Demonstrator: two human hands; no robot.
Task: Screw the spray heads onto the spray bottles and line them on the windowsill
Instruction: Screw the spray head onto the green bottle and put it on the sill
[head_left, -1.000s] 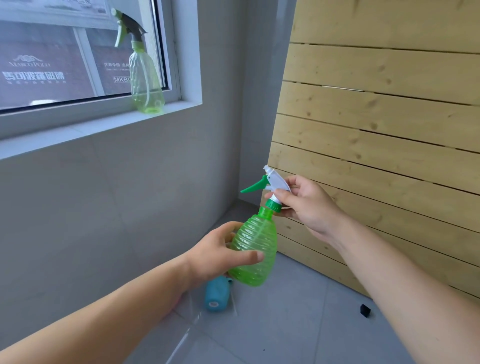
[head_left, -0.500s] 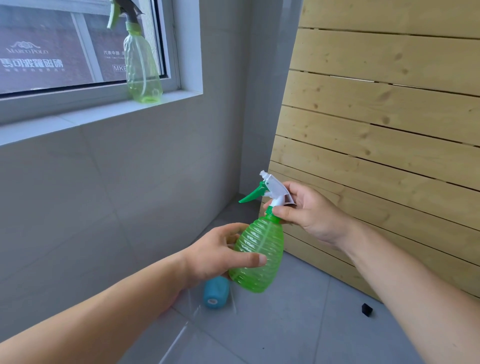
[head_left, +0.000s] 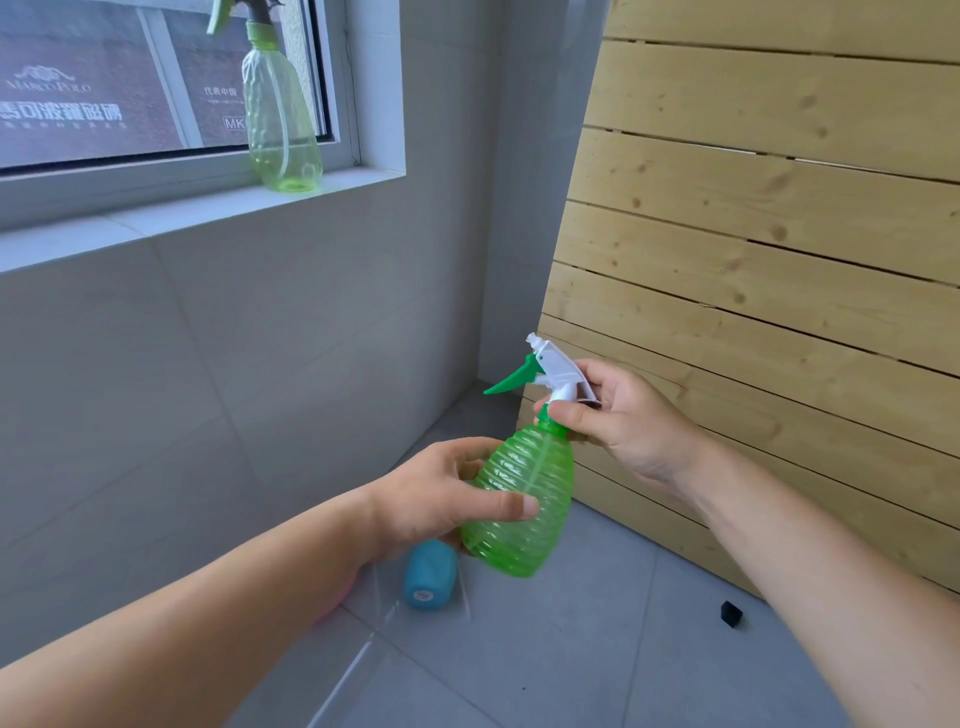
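Observation:
I hold a ribbed green spray bottle (head_left: 524, 499) in mid-air, tilted slightly right. My left hand (head_left: 441, 499) wraps its body from the left. A white spray head with a green trigger (head_left: 548, 366) sits on its neck, and my right hand (head_left: 618, 415) pinches the green collar under that head. A second, pale green spray bottle (head_left: 278, 114) with a dark head stands upright on the white windowsill (head_left: 156, 218) near its right end.
A blue bottle (head_left: 430, 574) lies on the grey tiled floor under my left hand. A small black piece (head_left: 731, 613) lies on the floor to the right. A slatted wooden panel (head_left: 753, 234) leans against the wall on the right.
The view has tilted down a little, so the sill bottle sits higher in frame. The held bottle has tipped slightly and my right fingers have shifted around the collar.

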